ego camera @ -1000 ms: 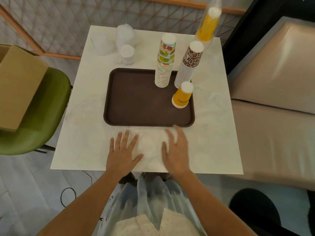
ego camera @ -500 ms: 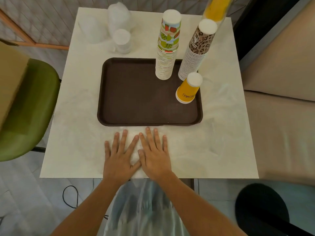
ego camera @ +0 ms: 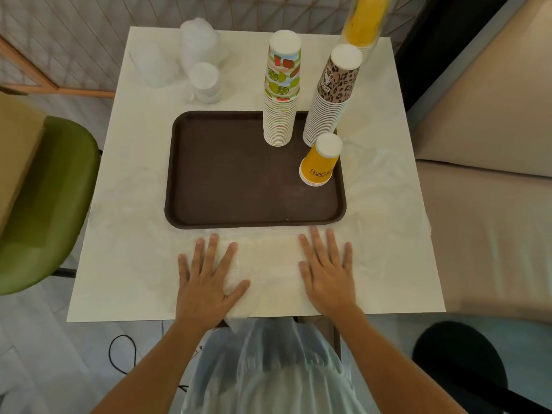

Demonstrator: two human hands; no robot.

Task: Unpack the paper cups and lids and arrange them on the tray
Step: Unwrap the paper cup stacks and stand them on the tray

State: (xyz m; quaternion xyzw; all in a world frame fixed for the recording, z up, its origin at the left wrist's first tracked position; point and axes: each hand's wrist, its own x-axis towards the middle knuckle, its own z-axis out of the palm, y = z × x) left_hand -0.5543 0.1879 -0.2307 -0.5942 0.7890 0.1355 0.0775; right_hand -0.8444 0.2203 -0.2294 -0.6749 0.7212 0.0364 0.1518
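Hands have slid apart: a moment ago they lay side by side, touching. Now the left hand (ego camera: 206, 282) and right hand (ego camera: 327, 276) rest flat, fingers straight and spread, holding nothing. They press an empty clear wrapper (ego camera: 268, 264) smooth on the table (ego camera: 128, 234), just in front of the tray (ego camera: 227, 186). Three cup stacks stand at the tray's far right: fruit-print stack (ego camera: 280, 94), leopard-print stack (ego camera: 331, 94) and short yellow stack (ego camera: 319, 162). The bagged white lids (ego camera: 204, 82) sit off the tray, far left, and probably come next.
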